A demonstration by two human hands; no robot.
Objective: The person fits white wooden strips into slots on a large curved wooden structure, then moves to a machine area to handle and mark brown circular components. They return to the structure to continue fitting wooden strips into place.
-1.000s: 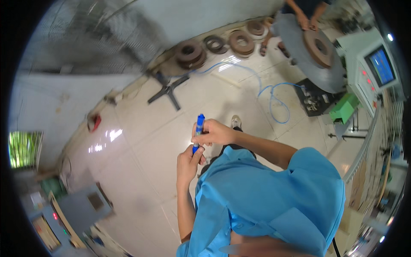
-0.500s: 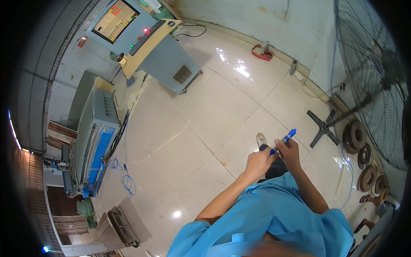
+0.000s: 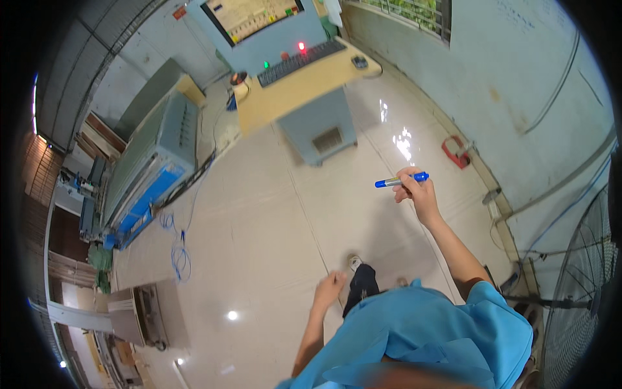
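Note:
My right hand (image 3: 416, 192) is raised ahead of me, its fingers closed around a marker pen (image 3: 390, 182) with a silvery barrel and blue ends. The pen lies roughly level, sticking out on both sides of the grip. Lower and to the left hangs my left hand (image 3: 329, 290), away from the pen. Its fingers are loosely curled in, and nothing shows in them.
A blue-grey control console (image 3: 317, 123) with screen, keyboard (image 3: 301, 63) and mouse (image 3: 359, 62) stands ahead. A long machine (image 3: 152, 162) and coiled blue cable (image 3: 181, 259) are left. A red object (image 3: 456, 152) lies by the right wall; a fan (image 3: 583, 279) stands near right.
My hands have come apart: the right moved forward with the marker pen, while the left let go and dropped to the left. The console appears closer, and a window has come into view.

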